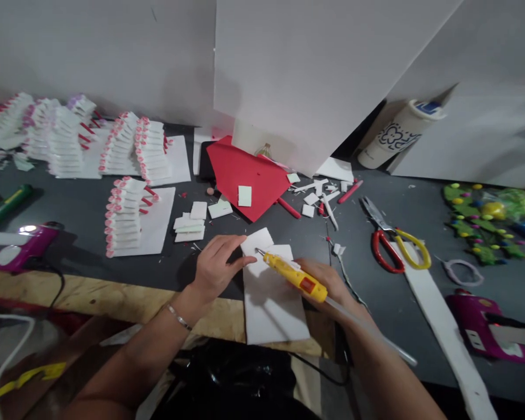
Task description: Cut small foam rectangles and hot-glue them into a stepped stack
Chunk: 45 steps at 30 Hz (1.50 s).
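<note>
My right hand (328, 280) is wrapped round a yellow hot glue gun (291, 273), with a long clear glue stick (371, 331) poking out of its back end. The nozzle points left and meets a small white foam piece (258, 238), or hovers just over it; I cannot tell which. Between thumb and fingers, my left hand (216, 262) pinches that piece by its left edge. Below both hands lies a larger white foam sheet (275, 318), jutting past the table's front edge. A second small white piece (284, 252) sits at its top, partly behind the glue gun.
Fan-shaped stacks of pink-edged white pieces (125, 216) stand on the left. Red foam (249, 175) and white scraps (321, 195) lie ahead. Red-and-yellow-handled pliers (389, 239), a tumbler (396, 137) and a purple glue gun (476, 324) are right; another purple one (21, 248) is left.
</note>
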Each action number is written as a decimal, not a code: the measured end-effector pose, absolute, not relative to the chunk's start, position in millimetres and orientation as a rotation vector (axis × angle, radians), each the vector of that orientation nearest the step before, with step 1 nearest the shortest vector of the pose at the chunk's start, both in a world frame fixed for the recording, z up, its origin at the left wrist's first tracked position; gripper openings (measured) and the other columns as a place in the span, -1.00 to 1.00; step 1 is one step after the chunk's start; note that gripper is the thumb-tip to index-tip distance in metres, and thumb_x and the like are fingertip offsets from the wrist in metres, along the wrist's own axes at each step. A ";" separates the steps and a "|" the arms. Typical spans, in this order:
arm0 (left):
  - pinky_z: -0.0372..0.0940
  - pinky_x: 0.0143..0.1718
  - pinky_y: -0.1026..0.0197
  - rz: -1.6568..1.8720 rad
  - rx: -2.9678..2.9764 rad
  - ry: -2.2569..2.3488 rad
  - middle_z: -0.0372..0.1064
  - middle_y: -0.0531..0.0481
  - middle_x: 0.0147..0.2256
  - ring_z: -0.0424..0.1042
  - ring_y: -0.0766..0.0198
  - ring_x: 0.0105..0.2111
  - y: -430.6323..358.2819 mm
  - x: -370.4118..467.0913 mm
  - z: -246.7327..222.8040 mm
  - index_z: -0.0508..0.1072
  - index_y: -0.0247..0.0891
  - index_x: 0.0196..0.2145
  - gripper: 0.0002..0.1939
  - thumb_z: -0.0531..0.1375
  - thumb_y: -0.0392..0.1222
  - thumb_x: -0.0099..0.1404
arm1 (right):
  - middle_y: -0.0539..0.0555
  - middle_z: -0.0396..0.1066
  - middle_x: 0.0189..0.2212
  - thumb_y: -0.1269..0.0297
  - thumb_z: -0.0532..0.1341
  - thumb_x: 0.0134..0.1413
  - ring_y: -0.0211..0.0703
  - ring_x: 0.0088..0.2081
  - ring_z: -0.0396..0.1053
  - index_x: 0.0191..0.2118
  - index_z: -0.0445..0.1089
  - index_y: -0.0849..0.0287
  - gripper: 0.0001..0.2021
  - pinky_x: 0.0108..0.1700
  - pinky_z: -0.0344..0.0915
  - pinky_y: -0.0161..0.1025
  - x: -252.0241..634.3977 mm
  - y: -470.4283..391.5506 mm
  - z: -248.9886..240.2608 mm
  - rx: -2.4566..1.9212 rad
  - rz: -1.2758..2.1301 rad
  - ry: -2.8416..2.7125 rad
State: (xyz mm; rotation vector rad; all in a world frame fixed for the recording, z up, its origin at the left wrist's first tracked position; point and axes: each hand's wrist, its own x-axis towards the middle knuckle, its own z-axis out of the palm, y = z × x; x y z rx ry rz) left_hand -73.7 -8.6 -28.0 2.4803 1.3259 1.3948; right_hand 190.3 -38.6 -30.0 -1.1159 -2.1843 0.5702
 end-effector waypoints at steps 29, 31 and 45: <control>0.47 -0.20 0.15 1.328 2.444 1.222 0.56 -0.11 -0.25 0.54 0.19 -0.22 -11.5 -69.3 -32.5 0.49 -0.28 -0.09 -0.63 0.27 0.03 0.27 | 0.03 0.42 -0.52 0.07 0.10 0.28 -0.20 -0.51 0.38 -0.37 0.34 0.12 -0.72 -0.45 0.24 -0.31 179.1 -40.7 -18.8 -1.220 0.742 -2.116; 0.47 -0.19 0.15 1.341 2.445 1.214 0.56 -0.11 -0.25 0.54 0.19 -0.23 -11.2 -69.3 -32.8 0.49 -0.29 -0.08 -0.61 0.28 0.04 0.25 | 0.01 0.40 -0.55 0.07 0.10 0.27 -0.21 -0.54 0.35 -0.41 0.32 0.11 -0.71 -0.47 0.21 -0.31 179.5 -40.7 -19.5 -1.280 0.710 -2.100; 0.46 -0.19 0.14 1.286 2.522 1.218 0.55 -0.12 -0.23 0.54 0.17 -0.19 -11.4 -70.9 -34.9 0.46 -0.27 -0.04 -0.62 0.24 0.03 0.30 | -0.09 0.20 -0.65 0.01 0.07 0.27 -0.30 -0.64 0.14 -0.53 0.14 0.08 -0.62 -0.54 0.06 -0.35 176.8 -41.7 -17.5 -1.336 0.724 -2.133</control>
